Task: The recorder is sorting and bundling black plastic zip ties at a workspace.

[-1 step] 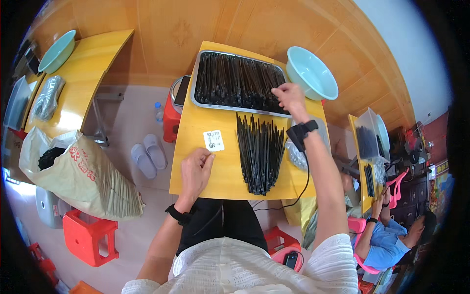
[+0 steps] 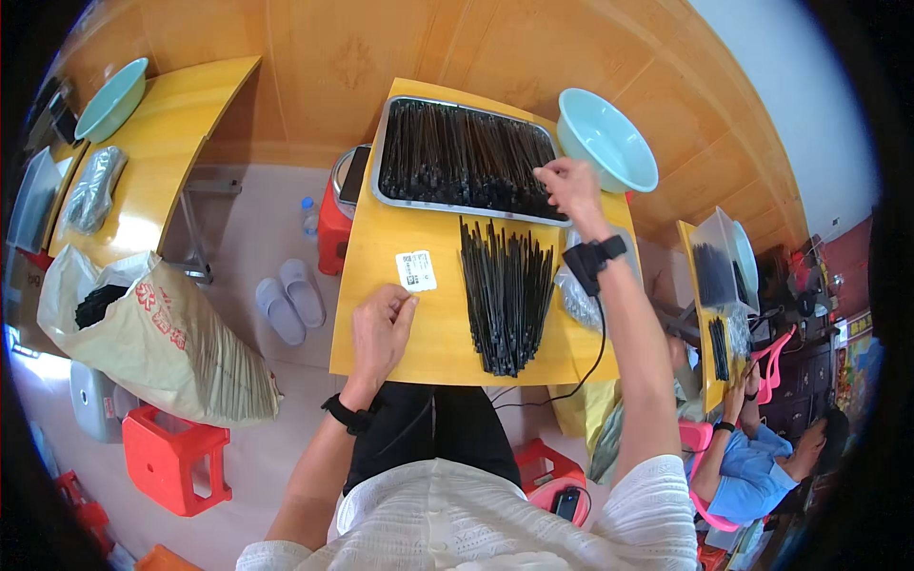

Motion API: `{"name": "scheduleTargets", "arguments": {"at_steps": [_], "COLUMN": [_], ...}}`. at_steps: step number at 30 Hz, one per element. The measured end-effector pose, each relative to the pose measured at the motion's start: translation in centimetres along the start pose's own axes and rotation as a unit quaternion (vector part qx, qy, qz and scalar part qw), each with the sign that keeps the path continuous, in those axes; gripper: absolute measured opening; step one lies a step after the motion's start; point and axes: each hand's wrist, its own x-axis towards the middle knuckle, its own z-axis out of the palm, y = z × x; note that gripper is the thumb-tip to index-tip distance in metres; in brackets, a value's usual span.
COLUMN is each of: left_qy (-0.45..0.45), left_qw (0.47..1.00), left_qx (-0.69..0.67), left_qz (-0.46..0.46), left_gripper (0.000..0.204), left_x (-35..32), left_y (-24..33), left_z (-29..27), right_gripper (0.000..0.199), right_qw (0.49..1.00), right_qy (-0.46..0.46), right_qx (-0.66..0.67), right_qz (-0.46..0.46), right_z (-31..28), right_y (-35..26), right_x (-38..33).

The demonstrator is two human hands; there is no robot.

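Note:
I sit at a yellow table (image 2: 419,343). My left hand (image 2: 381,331) rests flat on it, holding nothing, its fingertips just below a small white label card (image 2: 416,270). My right hand (image 2: 568,186) reaches over the right end of a metal tray (image 2: 428,206) full of thin black strips (image 2: 457,152). Its fingers curl down among them, and a grip is not discernible. A loose pile of the same black strips (image 2: 506,290) lies on the table between my hands. A light-blue bowl (image 2: 606,138) stands at the far right corner.
A clear plastic bag (image 2: 576,300) lies by my right wrist. A second yellow table (image 2: 162,162) with a teal bowl (image 2: 109,100) stands at left. On the floor are a large sack (image 2: 171,352), red stools (image 2: 176,457), and slippers (image 2: 290,300). Another person (image 2: 762,466) works at right.

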Motion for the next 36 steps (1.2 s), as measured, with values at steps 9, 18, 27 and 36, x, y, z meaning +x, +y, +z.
{"name": "scheduleTargets", "arguments": {"at_steps": [9, 18, 27, 36], "left_qy": [0.006, -0.009, 0.033, 0.01], "left_qw": [1.0, 0.998, 0.997, 1.0], "left_qx": [0.012, 0.033, 0.061, 0.012], "left_qz": [0.012, 0.045, 0.031, -0.007], "left_gripper": [0.01, 0.014, 0.013, 0.01], "left_x": [-0.2, 1.4, -1.0, 0.0], "left_y": [-1.3, 1.9, -1.2, -0.5], "left_z": [0.0, 0.6, -0.2, 0.5], "right_gripper": [0.081, 0.081, 0.077, 0.074], "right_qw": [0.879, 0.816, 0.762, 0.808], "right_qy": [-0.214, -0.135, -0.031, -0.102], "right_qx": [0.36, 0.478, 0.464, 0.44], "right_qz": [-0.228, -0.296, -0.451, -0.379], "right_z": [-8.2, -8.5, -11.6, -9.9], "right_y": [-13.7, -12.7, -17.2, -17.1], "right_x": [-14.0, -17.5, -12.6, -14.5]}}
